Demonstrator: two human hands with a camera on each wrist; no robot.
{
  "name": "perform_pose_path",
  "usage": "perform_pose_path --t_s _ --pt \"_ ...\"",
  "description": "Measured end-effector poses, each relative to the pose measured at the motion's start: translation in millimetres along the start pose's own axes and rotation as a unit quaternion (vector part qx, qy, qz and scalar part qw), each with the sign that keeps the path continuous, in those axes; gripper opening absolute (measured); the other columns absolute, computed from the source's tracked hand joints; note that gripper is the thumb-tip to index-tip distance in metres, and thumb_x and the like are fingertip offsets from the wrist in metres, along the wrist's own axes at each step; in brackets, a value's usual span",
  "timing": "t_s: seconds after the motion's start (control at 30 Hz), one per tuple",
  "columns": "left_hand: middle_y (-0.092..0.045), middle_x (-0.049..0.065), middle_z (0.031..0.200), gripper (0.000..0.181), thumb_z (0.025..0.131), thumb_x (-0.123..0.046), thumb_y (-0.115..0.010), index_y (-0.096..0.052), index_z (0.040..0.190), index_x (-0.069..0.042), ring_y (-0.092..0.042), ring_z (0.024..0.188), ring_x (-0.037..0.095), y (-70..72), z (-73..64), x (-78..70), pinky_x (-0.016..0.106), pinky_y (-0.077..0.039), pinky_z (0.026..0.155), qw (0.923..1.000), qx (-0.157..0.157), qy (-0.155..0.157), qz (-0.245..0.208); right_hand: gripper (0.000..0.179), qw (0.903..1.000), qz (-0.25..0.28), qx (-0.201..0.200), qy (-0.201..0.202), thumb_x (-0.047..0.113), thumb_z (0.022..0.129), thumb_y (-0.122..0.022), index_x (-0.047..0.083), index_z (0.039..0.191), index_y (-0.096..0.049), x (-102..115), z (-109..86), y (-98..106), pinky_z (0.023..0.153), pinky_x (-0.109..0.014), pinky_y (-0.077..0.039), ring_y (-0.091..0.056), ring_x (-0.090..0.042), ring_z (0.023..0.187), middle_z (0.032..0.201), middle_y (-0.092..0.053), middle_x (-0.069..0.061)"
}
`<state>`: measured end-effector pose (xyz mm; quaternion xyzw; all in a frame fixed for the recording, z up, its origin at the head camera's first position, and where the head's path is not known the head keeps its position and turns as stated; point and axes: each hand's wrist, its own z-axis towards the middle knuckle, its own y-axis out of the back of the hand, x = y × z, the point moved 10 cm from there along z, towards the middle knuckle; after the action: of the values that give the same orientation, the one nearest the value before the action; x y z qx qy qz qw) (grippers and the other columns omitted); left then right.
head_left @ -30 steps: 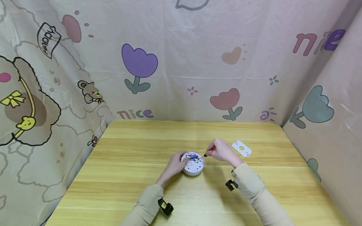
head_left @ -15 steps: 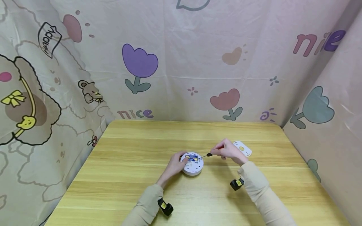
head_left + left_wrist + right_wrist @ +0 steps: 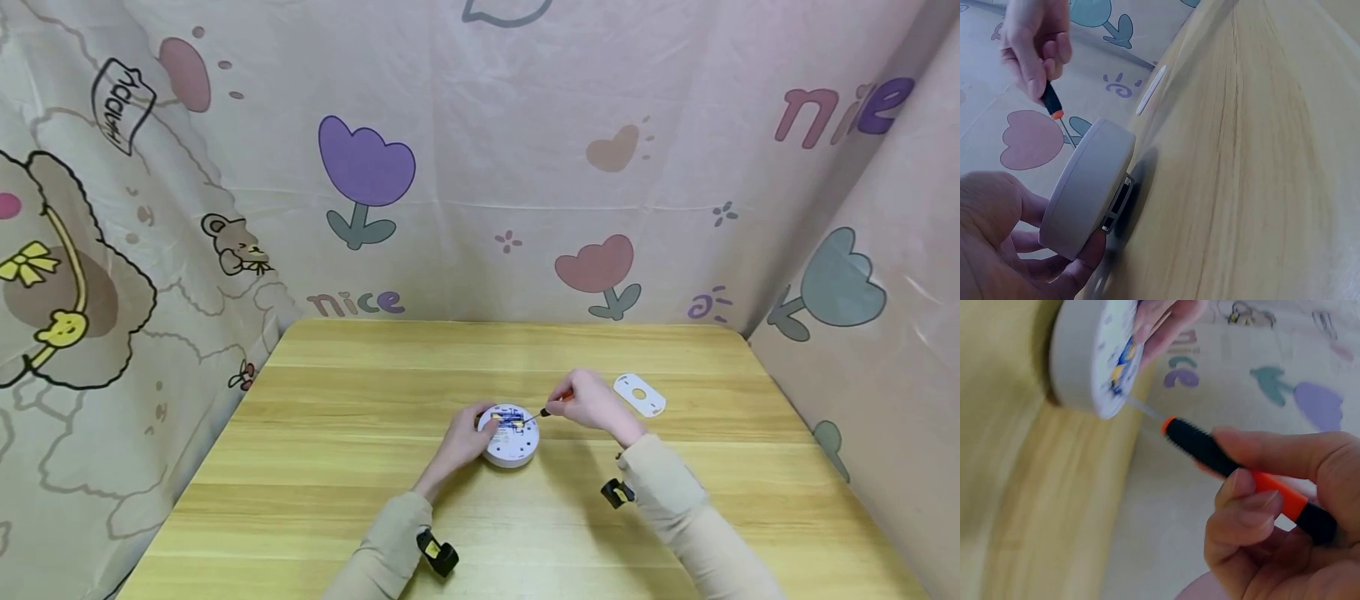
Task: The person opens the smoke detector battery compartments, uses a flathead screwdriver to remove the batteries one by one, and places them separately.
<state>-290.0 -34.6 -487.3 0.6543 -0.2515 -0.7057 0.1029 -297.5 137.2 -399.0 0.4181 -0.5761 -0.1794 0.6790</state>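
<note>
A round white device [image 3: 512, 450], thick like a smoke detector, is tilted up off the wooden table. My left hand [image 3: 459, 442] grips its left side, the thumb on the upper face and fingers round the edge. A blue and yellow patch, perhaps batteries in a slot, shows on that face [image 3: 1124, 360] in the right wrist view. My right hand [image 3: 588, 402] holds a screwdriver [image 3: 1200, 447] with a black and orange handle. Its thin shaft reaches the face beside the patch; the exact tip contact is too small to tell. From below, a bracket-like part [image 3: 1118, 203] shows on the underside.
A flat white plate [image 3: 640, 395] with a round centre hole lies on the table [image 3: 360, 383], behind and right of my right hand. Printed curtains [image 3: 480, 167] rise along the table's back and both sides. Each sleeve carries a black wrist camera [image 3: 437, 553].
My right hand shifted right half a second ago, then came back left, with its hold on the screwdriver handle altered. My left hand and the device have stayed nearly still.
</note>
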Motion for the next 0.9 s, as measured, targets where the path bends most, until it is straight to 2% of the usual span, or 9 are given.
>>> perform_pose_path --t_s 0.07,0.17,0.23,0.37,0.47,0.6,0.73,0.9 --pt "-0.058 0.03 0.138 0.041 0.097 -0.008 -0.058 -0.056 0.134 0.009 -0.051 0.134 0.046 0.0 -0.2 -0.3 0.058 -0.038 0.118 1.0 -0.002 0.0 0.001 0.008 0.9995 -0.029 0.0 0.008 0.01 0.084 -0.074 0.007 0.083 -0.081 9.7 0.7 -0.2 0.057 -0.024 -0.046 -0.057 -0.01 0.064 0.084 -0.078 -0.006" --pt "-0.058 0.03 0.138 0.041 0.097 -0.009 -0.058 -0.056 0.134 0.009 -0.051 0.134 0.046 -0.4 -0.3 -0.7 0.058 -0.039 0.118 1.0 -0.003 0.001 0.003 0.008 0.9992 -0.036 0.008 0.015 0.008 0.085 -0.073 0.006 0.083 -0.081 14.3 2.3 -0.7 0.057 -0.024 -0.046 -0.057 -0.01 0.064 0.084 -0.078 -0.006" --pt "-0.058 0.03 0.138 0.041 0.097 -0.008 -0.058 -0.056 0.134 0.009 -0.051 0.134 0.046 -0.2 -0.2 -0.8 0.058 -0.039 0.118 1.0 -0.006 0.002 0.002 0.009 0.9998 -0.013 0.016 0.009 0.008 0.086 -0.073 0.005 0.084 -0.081 10.5 3.6 -0.1 0.06 -0.022 -0.047 -0.057 -0.007 0.066 0.087 -0.079 -0.009" --pt "-0.059 0.029 0.138 0.041 0.097 -0.008 -0.058 -0.057 0.135 0.008 -0.051 0.135 0.045 0.6 0.8 2.3 0.057 -0.038 0.118 0.9999 -0.012 0.012 0.002 0.012 0.9955 0.084 0.037 -0.023 0.006 0.089 -0.07 0.0 0.088 -0.08 -7.3 4.9 -0.2 0.05 -0.018 -0.039 -0.046 -0.003 0.053 0.085 -0.077 -0.009" --pt "-0.059 0.028 0.139 0.041 0.097 -0.008 -0.058 -0.057 0.134 0.007 -0.051 0.135 0.045 1.9 1.5 3.5 0.057 -0.038 0.118 0.9998 -0.015 0.016 0.001 0.014 0.9857 0.155 0.051 -0.042 0.006 0.09 -0.069 -0.004 0.093 -0.079 -20.8 4.4 -3.0 0.044 -0.017 -0.029 -0.034 -0.004 0.044 0.07 -0.067 -0.002" --pt "-0.058 0.029 0.139 0.041 0.097 -0.007 -0.058 -0.057 0.135 0.008 -0.05 0.136 0.046 2.5 2.0 4.2 0.058 -0.036 0.119 0.9997 -0.013 0.019 -0.008 0.018 0.9749 0.209 0.059 -0.048 0.006 0.091 -0.068 -0.01 0.096 -0.076 -35.9 4.0 -6.7 0.043 -0.016 -0.031 -0.036 -0.004 0.046 0.058 -0.052 0.005" --pt "-0.057 0.029 0.141 0.041 0.097 -0.006 -0.057 -0.056 0.136 0.007 -0.048 0.137 0.045 1.3 0.9 7.2 0.058 -0.034 0.121 0.9991 -0.008 0.031 -0.027 0.024 0.9613 0.261 0.058 -0.067 0.007 0.091 -0.069 -0.014 0.101 -0.073 -55.9 2.1 -11.8 0.046 -0.018 -0.036 -0.04 -0.004 0.048 0.06 -0.056 0.006" --pt "-0.056 0.028 0.142 0.041 0.098 -0.006 -0.057 -0.056 0.137 0.006 -0.047 0.139 0.044 0.5 0.1 9.0 0.058 -0.033 0.121 0.9987 -0.006 0.036 -0.036 0.023 0.9322 0.342 0.066 -0.097 0.006 0.092 -0.069 -0.013 0.104 -0.073 -77.5 -2.1 -22.1 0.048 -0.019 -0.034 -0.039 -0.004 0.048 0.059 -0.054 0.006"
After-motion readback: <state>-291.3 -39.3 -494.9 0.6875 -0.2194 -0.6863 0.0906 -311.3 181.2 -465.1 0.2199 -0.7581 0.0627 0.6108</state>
